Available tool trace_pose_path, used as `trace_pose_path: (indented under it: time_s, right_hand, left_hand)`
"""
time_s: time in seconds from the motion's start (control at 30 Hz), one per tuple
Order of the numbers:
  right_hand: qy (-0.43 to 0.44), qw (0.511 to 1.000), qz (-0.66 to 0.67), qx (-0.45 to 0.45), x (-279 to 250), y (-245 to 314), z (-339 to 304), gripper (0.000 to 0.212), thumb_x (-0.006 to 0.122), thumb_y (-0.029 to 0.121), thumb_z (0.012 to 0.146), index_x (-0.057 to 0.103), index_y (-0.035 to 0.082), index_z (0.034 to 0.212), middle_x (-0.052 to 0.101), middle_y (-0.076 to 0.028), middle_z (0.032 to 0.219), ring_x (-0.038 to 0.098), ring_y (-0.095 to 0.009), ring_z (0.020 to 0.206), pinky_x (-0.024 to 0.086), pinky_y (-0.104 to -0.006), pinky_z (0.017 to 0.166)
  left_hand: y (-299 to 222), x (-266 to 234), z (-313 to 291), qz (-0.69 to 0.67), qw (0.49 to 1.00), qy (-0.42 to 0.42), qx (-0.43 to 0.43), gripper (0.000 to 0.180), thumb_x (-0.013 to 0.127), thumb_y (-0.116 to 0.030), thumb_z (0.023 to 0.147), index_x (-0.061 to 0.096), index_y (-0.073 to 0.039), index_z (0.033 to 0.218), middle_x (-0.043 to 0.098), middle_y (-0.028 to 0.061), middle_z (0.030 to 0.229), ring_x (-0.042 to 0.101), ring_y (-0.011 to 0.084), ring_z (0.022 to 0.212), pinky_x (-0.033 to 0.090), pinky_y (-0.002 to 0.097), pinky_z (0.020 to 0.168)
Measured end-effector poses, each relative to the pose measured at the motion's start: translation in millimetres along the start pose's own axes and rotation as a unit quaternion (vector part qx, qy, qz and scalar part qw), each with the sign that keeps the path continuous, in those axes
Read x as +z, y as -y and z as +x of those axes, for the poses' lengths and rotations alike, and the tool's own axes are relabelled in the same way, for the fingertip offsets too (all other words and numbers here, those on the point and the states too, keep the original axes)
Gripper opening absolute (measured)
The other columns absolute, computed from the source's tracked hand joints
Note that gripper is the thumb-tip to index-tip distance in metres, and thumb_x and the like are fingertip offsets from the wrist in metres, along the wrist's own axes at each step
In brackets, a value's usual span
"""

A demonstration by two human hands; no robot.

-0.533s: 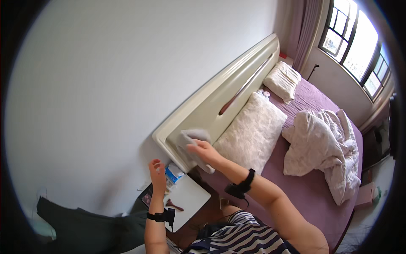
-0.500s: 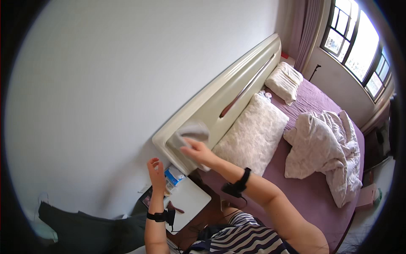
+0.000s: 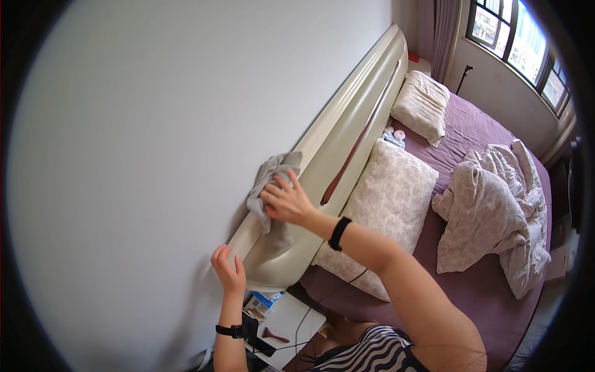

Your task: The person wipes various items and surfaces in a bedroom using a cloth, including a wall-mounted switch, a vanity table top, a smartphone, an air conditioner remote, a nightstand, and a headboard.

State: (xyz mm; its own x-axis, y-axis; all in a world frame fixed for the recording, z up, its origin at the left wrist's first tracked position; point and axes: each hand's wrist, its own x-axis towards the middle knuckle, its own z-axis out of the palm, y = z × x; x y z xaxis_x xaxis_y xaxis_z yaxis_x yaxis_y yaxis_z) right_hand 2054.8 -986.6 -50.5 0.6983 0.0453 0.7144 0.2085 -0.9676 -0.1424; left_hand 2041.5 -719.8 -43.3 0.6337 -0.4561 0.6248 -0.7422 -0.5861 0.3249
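A bunched grey cloth (image 3: 273, 177) lies over the top edge of the cream headboard (image 3: 347, 133), partly hanging down its front. My right hand (image 3: 286, 199) presses on the cloth from above, its fingers bent and a little apart, holding it against the edge. At the near end of the headboard is my left hand (image 3: 228, 268). It holds nothing; its fingers are lightly curved with the thumb apart, right beside the rounded corner. Whether it touches the corner I cannot tell.
Below the headboard's near end stands a white bedside table (image 3: 297, 313) with a hairbrush (image 3: 276, 336) and a blue-and-white packet (image 3: 266, 299). Pillows (image 3: 390, 204) and a crumpled quilt (image 3: 489, 211) lie on the purple bed sheet (image 3: 471, 124). A white wall (image 3: 142, 155) runs behind the headboard.
My right hand and the cloth have moved up from the headboard's front onto its top edge. The left hand has come next to the headboard's corner. The view has shifted.
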Motion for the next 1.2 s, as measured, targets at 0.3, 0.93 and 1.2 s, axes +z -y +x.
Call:
trace_pose_path:
  time_s: [0.3,0.93,1.2]
  right_hand:
    - [-0.038,0.995,-0.037,-0.080,-1.1,-139.0,13.2,0.037,0.066,0.032,0.066,0.060,0.019,0.100,0.060,0.003,0.102,0.053,-0.019,0.101,0.024,-0.0514,0.106]
    - [-0.094,0.965,-0.178,0.167,-8.7,-467.9,56.2,0.029,0.058,0.028,0.081,0.055,0.015,0.107,0.060,-0.004,0.110,0.051,-0.019,0.113,0.031,-0.0447,0.103]
    - [-0.091,0.868,-0.156,0.463,0.1,-589.8,86.1,0.035,0.044,0.035,0.086,0.050,0.018,0.115,0.059,-0.007,0.114,0.053,-0.027,0.109,0.029,-0.0490,0.101]
  left_hand:
    - [-10.0,39.4,58.2,0.225,0.960,0.130,0.106,0.045,0.064,-0.026,0.077,0.049,-0.012,0.117,0.046,0.0097,0.121,0.042,0.0289,0.111,0.032,0.0462,0.092]
    - [12.8,32.6,45.4,0.248,0.946,0.193,0.078,0.050,0.057,-0.041,0.082,0.048,-0.004,0.114,0.044,0.0145,0.123,0.038,0.0330,0.109,0.027,0.0477,0.093]
    - [20.4,31.1,32.7,0.271,0.938,0.209,0.050,0.051,0.055,-0.046,0.084,0.053,-0.006,0.115,0.052,0.0145,0.115,0.045,0.0308,0.109,0.031,0.0466,0.094]
